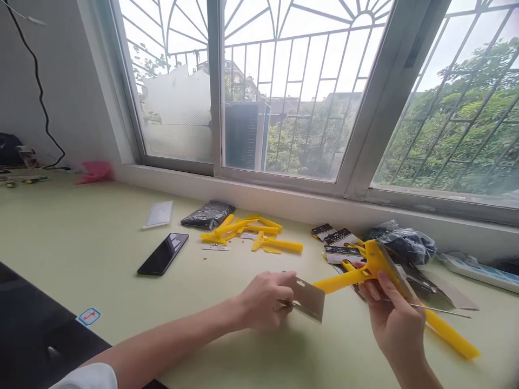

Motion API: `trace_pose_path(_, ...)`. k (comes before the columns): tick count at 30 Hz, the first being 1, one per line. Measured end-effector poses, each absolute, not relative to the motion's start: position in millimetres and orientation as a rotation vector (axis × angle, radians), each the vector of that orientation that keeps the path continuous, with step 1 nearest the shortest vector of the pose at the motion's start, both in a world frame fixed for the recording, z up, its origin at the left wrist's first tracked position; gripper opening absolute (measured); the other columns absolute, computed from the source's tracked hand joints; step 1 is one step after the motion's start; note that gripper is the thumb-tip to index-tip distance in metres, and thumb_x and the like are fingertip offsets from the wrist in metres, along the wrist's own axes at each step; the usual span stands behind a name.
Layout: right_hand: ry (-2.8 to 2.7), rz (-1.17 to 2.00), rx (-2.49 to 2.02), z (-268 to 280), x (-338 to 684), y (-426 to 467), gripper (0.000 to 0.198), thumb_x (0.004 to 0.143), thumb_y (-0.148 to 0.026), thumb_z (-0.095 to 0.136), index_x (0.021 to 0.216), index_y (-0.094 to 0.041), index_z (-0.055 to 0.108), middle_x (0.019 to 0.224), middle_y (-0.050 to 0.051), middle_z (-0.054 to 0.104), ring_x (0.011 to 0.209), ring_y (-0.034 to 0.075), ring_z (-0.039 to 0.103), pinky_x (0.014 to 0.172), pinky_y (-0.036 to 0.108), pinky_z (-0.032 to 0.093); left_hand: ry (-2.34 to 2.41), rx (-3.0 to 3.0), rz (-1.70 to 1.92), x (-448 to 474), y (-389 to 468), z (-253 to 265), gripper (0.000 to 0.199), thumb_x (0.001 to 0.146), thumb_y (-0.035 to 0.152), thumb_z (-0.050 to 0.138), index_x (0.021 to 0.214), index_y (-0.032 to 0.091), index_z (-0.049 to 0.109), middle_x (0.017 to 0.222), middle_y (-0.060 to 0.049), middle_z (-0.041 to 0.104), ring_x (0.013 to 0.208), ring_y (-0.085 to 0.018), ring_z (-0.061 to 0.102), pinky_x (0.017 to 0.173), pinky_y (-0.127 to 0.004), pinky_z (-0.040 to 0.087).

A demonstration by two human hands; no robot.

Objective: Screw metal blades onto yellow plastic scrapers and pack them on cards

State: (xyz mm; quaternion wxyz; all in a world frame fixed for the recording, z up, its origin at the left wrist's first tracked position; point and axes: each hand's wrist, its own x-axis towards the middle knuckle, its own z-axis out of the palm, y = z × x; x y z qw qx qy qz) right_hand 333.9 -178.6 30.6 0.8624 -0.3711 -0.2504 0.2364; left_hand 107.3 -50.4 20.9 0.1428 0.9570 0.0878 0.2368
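Note:
My left hand (268, 300) is closed on a flat metal scraper blade (305, 297) with a small slot near its upper edge, held above the table. My right hand (395, 319) grips a yellow scraper (375, 259) by its head; a metal blade edge shows on the head's right side, and the handle points left, behind the plate. A thin metal rod (441, 310) sticks out to the right from the same hand; its other end is hidden. Another yellow handle (454, 335) reaches out below the rod. Whether it is held or lies on the table, I cannot tell.
Several yellow scraper parts (243, 229) lie near the window, beside a black plastic packet (208, 215). A phone (162, 254) and a clear flat packet (158, 214) lie left. Packaged scrapers with black-and-white cards (344, 254) and a wrapped dark bundle (405, 240) are behind my right hand.

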Motion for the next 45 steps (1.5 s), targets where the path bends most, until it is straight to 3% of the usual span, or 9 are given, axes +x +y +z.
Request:
trace_pose_path(9, -0.45, 0.494, -0.738, 44.0, 331.1, -186.3, 0.013, 0.09, -0.026, 0.069, 0.087, -0.017, 0.059, 0.078, -0.003, 0.058, 0.056, 0.006, 0.043, 0.054, 0.021, 0.046, 0.07, 2.856, 0.305, 104.6, -45.7, 23.7, 0.008, 0.079, 0.024, 0.064, 0.087, 0.022, 0.066, 0.108, -0.007, 0.066, 0.104, -0.024, 0.062, 0.095, -0.039, 0.043)
trace_pose_path(15, -0.384, 0.395, -0.748, 54.1, 355.8, -201.3, 0.015, 0.089, -0.031, 0.07, 0.079, -0.02, 0.066, 0.103, 0.012, 0.07, 0.055, 0.008, 0.029, 0.044, 0.024, 0.035, 0.009, 2.855, 0.241, 108.7, -51.3, 22.2, 0.022, 0.086, 0.043, 0.064, 0.081, 0.021, 0.061, 0.096, -0.006, 0.064, 0.101, -0.024, 0.062, 0.093, -0.041, 0.043)
trace_pose_path(18, -0.396, 0.397, -0.788, 51.5, 352.9, -201.2, 0.018, 0.088, -0.031, 0.072, 0.076, -0.021, 0.063, 0.103, 0.012, 0.07, 0.055, 0.007, 0.031, 0.045, 0.024, 0.035, -0.025, 2.922, 0.261, 112.2, -55.0, 16.4, 0.029, 0.087, 0.05, 0.064, 0.084, 0.021, 0.06, 0.097, -0.01, 0.063, 0.104, -0.029, 0.061, 0.091, -0.044, 0.045)
trace_pose_path(22, -0.489, 0.516, -0.912, 42.4, 325.4, -185.8, 0.027, 0.08, -0.034, 0.081, 0.084, -0.021, 0.058, 0.078, 0.001, 0.064, 0.051, 0.006, 0.036, 0.048, 0.022, 0.04, 0.001, 2.906, 0.444, 115.3, -52.4, 1.4, 0.018, 0.086, 0.033, 0.066, 0.094, 0.019, 0.059, 0.105, -0.011, 0.067, 0.102, -0.026, 0.064, 0.091, -0.04, 0.049)
trace_pose_path(27, -0.541, 0.481, -1.021, 26.3, 308.9, -172.5, 0.024, 0.097, -0.039, 0.063, 0.096, -0.015, 0.06, 0.08, -0.004, 0.058, 0.052, 0.004, 0.043, 0.047, 0.018, 0.04, 0.144, 2.803, 0.65, 113.0, -44.6, -8.6, 0.028, 0.091, 0.045, 0.066, 0.091, 0.018, 0.056, 0.118, -0.012, 0.069, 0.101, -0.024, 0.069, 0.075, -0.032, 0.054)
trace_pose_path(30, -0.477, 0.429, -1.047, 17.0, 314.2, -172.6, 0.025, 0.098, -0.04, 0.062, 0.104, -0.015, 0.06, 0.082, -0.003, 0.058, 0.053, 0.005, 0.046, 0.047, 0.018, 0.042, 0.109, 2.73, 0.762, 112.8, -45.6, -11.0, 0.039, 0.09, 0.056, 0.064, 0.085, 0.018, 0.055, 0.128, -0.011, 0.067, 0.109, -0.023, 0.069, 0.081, -0.03, 0.057)
trace_pose_path(34, -0.46, 0.43, -1.082, 9.3, 315.9, -173.1, 0.026, 0.098, -0.04, 0.062, 0.107, -0.015, 0.06, 0.085, -0.002, 0.059, 0.056, 0.005, 0.05, 0.047, 0.018, 0.043, 0.037, 2.653, 0.863, 113.5, -52.3, -12.9, 0.033, 0.094, 0.05, 0.061, 0.086, 0.018, 0.058, 0.135, -0.013, 0.063, 0.116, -0.021, 0.066, 0.092, -0.029, 0.056)
trace_pose_path(40, -0.491, 0.715, -1.189, 2.4, 320.7, -171.8, 0.026, 0.098, -0.039, 0.062, 0.106, -0.015, 0.061, 0.085, -0.001, 0.06, 0.055, 0.004, 0.048, 0.044, 0.016, 0.04, -0.09, 2.68, 1.148, 110.9, -48.0, -5.5, 0.032, 0.092, 0.05, 0.064, 0.082, 0.02, 0.063, 0.119, -0.008, 0.07, 0.109, -0.02, 0.065, 0.082, -0.028, 0.057)
trace_pose_path(45, -0.421, 0.867, -1.252, -5.6, 336.4, -170.2, 0.029, 0.098, -0.041, 0.061, 0.112, -0.016, 0.061, 0.096, 0.002, 0.063, 0.068, 0.009, 0.059, 0.056, 0.023, 0.052, -0.233, 2.787, 1.131, 110.9, -31.9, 0.6, 0.035, 0.091, 0.052, 0.064, 0.078, 0.02, 0.065, 0.099, -0.006, 0.07, 0.091, -0.016, 0.064, 0.068, -0.024, 0.05)
